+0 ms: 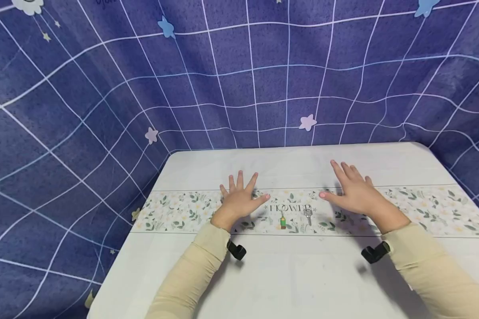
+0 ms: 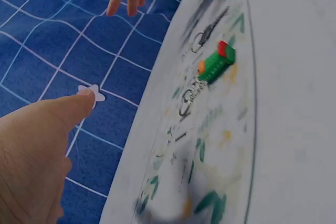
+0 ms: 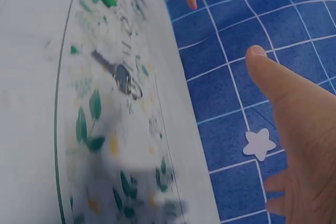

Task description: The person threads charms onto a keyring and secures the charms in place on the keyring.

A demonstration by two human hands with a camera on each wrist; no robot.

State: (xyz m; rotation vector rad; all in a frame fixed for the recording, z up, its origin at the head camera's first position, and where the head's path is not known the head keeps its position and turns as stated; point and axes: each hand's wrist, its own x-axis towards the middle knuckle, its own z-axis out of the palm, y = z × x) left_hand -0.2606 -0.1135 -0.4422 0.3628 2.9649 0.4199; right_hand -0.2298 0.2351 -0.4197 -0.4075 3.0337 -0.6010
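Note:
My left hand (image 1: 238, 202) is held over the table with its fingers spread and nothing in it. Across from it, my right hand (image 1: 358, 194) hovers the same way, fingers apart and holding nothing. Between the two lie a small green keychain (image 1: 283, 223) with red and orange parts and a metal key (image 1: 308, 216). The keychain has a short chain and ring, seen best in the left wrist view. In the right wrist view the key (image 3: 122, 80) shows a ring at its head. The keychain is nearer my left hand, the key nearer my right.
A white table (image 1: 279, 274) carries a printed band of flowers and leaves (image 1: 427, 210) with lettering in the middle. Behind and at the sides hangs a blue curtain (image 1: 231, 84) with a white grid and stars. Small black wrist cameras sit under both sleeves.

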